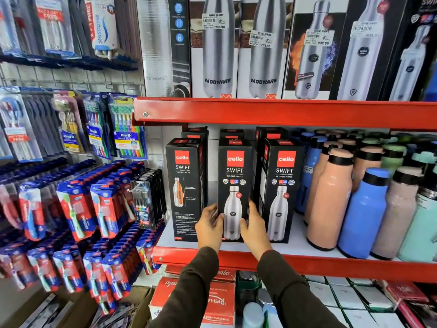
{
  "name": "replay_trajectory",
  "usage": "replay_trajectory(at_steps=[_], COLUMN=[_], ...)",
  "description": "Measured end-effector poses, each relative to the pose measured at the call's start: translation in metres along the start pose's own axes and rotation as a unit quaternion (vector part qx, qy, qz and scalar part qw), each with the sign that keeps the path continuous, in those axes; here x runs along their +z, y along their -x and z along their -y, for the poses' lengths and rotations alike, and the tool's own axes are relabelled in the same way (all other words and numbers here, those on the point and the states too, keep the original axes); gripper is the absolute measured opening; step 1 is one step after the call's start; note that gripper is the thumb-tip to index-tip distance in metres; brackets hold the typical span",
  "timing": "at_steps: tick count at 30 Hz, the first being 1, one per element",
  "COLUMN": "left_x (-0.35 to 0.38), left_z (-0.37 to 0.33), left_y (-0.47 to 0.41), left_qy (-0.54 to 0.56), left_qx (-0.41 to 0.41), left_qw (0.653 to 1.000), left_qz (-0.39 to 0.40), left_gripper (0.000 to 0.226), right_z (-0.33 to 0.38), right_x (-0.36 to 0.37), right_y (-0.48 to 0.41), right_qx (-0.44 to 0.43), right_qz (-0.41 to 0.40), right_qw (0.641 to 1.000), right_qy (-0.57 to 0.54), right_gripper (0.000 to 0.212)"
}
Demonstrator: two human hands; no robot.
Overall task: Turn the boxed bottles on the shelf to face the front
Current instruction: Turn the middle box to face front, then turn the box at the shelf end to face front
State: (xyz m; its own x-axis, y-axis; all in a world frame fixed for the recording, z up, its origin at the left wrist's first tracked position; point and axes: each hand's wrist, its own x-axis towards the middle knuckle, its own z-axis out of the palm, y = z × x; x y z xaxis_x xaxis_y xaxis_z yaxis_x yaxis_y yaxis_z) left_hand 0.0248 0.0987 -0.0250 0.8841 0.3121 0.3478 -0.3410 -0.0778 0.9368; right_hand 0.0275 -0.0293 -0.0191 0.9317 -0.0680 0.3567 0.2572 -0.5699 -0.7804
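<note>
My left hand (210,224) and right hand (253,227) are both clasped on the middle box (234,185), low down near its base. The left palm presses its left edge with the fingers curled round the side; the right palm covers its lower right corner, with the fingers slipped into the gap behind that edge. The box stands upright between my hands on the white shelf (293,242), its front panel with the steel bottle picture facing me.

Just left of my left hand stands the left box (185,188), upright, showing a panel with a small bottle picture and lines of fine print, unlike the panel on the box I hold. My left knuckles are close to its lower right edge; I cannot tell whether they touch.

Just right of my right hand is the right box (282,190), upright, front panel toward me, matching the middle one. More black boxes (269,134) stand behind these three, above my hands.

Farther right of my right hand, loose bottles (331,200) in peach, blue and pale green crowd the same shelf. Well above my hands, over the red shelf edge (283,112), tall bottle cartons (216,48) stand in a row. Off to the left of my left hand hang toothbrush packs (104,204).
</note>
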Motion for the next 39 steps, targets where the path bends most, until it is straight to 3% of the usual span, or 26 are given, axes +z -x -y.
replay_trajectory(at_steps=[6,11,14,18,21,24,27,31,39], left_x=[0.001,-0.005,-0.015,-0.034,-0.054,-0.076,-0.094,-0.112,-0.130], left_z=[0.002,0.001,0.000,-0.005,-0.011,-0.009,0.000,0.001,0.006], left_y=[0.004,0.015,0.022,0.030,0.028,0.008,-0.015,-0.028,-0.045], left_qy=[-0.012,0.002,-0.015,-0.029,-0.116,-0.171,-0.172,-0.142,-0.058], left_qx=[0.001,0.012,0.055,0.118,0.172,0.137,0.081,0.042,0.004], left_qw=[1.000,1.000,0.998,0.991,0.971,0.962,0.978,0.989,0.996], left_qz=[-0.002,-0.002,-0.020,-0.051,-0.121,-0.165,-0.085,0.027,0.062], left_gripper=[0.040,0.038,0.030,0.025,0.029,0.045,0.054,0.044,0.041], right_z=[0.001,-0.004,0.002,0.019,0.036,0.049,0.059,0.068,0.073], right_x=[0.003,0.008,0.012,0.029,0.046,0.066,0.084,0.100,0.108], right_y=[0.006,0.024,0.036,0.047,0.048,0.043,0.034,0.026,0.029], right_qx=[-0.003,0.010,-0.021,-0.065,-0.072,-0.066,-0.042,-0.020,-0.008], right_qz=[-0.048,-0.132,-0.153,-0.133,-0.090,-0.025,0.024,0.047,0.011], right_qw=[0.999,0.990,0.986,0.984,0.986,0.991,0.994,0.996,0.995], right_qy=[-0.012,-0.054,-0.068,-0.104,-0.122,-0.117,-0.094,-0.073,-0.096], right_gripper=[0.054,0.022,0.016,0.014,0.020,0.037,0.046,0.052,0.071])
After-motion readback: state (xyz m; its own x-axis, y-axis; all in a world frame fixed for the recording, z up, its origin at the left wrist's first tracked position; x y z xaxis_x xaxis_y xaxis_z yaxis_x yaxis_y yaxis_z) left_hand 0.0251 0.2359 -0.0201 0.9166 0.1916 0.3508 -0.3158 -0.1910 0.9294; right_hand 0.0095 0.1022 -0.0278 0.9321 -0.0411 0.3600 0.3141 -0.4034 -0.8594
